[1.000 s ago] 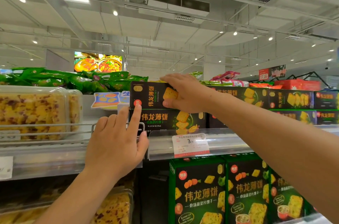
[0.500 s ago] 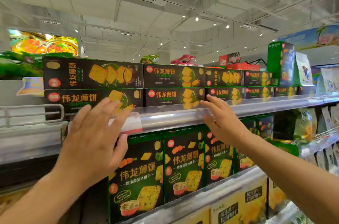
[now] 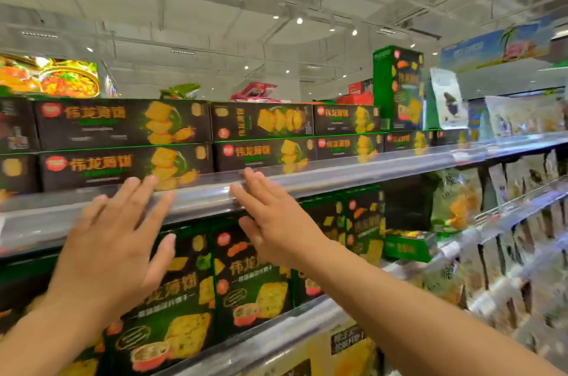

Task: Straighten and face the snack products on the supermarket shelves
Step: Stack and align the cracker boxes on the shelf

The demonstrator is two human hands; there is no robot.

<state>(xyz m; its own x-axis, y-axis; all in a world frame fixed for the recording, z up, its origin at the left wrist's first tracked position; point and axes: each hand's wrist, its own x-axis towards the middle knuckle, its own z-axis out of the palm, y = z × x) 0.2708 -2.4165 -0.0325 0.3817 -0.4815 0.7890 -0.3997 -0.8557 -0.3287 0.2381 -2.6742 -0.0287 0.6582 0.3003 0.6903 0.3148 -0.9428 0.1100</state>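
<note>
Snack boxes (image 3: 172, 292), black and green and standing upright, are sitting nearest on the lower shelf, partly behind both hands. The left hand (image 3: 107, 255) is hovering in front of them with its fingers (image 3: 135, 194) spread and straight, holding nothing, the tips reaching up across the clear shelf rail (image 3: 353, 174). The right hand (image 3: 279, 228) is hanging just beside it, palm forward, fingers (image 3: 255, 182) straight and slightly parted, gripping nothing; the fingertips are lying at the rail's edge, though motion blur makes it impossible to tell whether they are touching it. Behind the rail, on the upper shelf, flat black cracker boxes (image 3: 123, 142) are lying stacked two high in a row running rightward, faces forward; one top box (image 3: 261, 121) is showing its print turned sideways compared with its neighbours. Further along, a tall green box (image 3: 398, 86) is standing upright on top of the row. Beyond it, pale snack bags (image 3: 522, 117) are filling the far end of the shelf, and more bags (image 3: 455, 200) are sitting below. Overhead, a blue banner (image 3: 498, 46) is hanging to the right, and a lit food sign (image 3: 49, 75) is glowing far left.
</note>
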